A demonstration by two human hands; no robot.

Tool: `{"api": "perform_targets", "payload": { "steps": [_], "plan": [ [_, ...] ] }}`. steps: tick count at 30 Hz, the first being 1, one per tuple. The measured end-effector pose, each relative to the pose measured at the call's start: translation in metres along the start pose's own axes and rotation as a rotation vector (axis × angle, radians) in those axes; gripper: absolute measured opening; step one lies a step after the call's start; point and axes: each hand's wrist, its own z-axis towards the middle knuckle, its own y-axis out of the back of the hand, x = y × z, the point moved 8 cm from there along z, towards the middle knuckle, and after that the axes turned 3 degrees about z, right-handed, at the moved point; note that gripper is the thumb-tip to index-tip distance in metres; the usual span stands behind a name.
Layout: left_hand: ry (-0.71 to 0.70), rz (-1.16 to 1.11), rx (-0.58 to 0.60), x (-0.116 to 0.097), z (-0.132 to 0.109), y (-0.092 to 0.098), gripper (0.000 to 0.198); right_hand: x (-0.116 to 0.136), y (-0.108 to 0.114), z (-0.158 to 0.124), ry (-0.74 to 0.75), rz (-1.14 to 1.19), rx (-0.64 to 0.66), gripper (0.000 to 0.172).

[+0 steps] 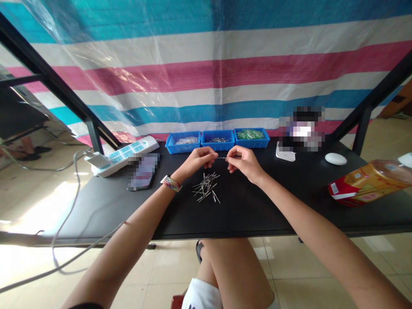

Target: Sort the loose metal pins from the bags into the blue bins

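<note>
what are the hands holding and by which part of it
A thin pin-like piece: the left hand pinches it near one end, the right hand near the other. It is too small to identify exactly.

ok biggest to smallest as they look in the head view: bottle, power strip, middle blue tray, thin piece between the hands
1. Bottle
2. Power strip
3. Middle blue tray
4. Thin piece

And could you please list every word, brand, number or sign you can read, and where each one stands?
None can be read clearly.
Bottle: label print too blurred.
White square pad: faint mark, too small.
Phone: screen pixelated.
White shorts: dark marks, cut off by the frame.
</note>
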Motion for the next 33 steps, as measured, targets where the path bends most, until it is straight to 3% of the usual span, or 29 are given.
{"api": "perform_targets", "payload": {
  "steps": [7, 21, 27, 30, 33],
  "plan": [
    [0.027, -0.011, 0.013, 0.001, 0.0, -0.001, 0.043, -0.002, -0.001, 0.0, 0.052, -0.028, 0.008, 0.031],
    [-0.043, -0.006, -0.019, -0.006, 0.0, 0.002, 0.037, -0.015, -0.004, -0.001, -0.147, 0.153, -0.021, 0.03],
    [-0.049, -0.165, -0.172, -0.006, 0.0, 0.023, 0.031, -0.012, 0.007, 0.02, -0.056, 0.269, -0.16, 0.037],
    [-0.047, -0.216, -0.237, -0.001, 0.002, 0.034, 0.03, -0.014, 0.01, 0.023, -0.05, 0.176, -0.15, 0.046],
    [-0.048, -0.23, -0.251, 0.001, 0.004, 0.036, 0.029, -0.014, 0.006, 0.016, -0.008, -0.073, -0.084, 0.028]
  ]
}}
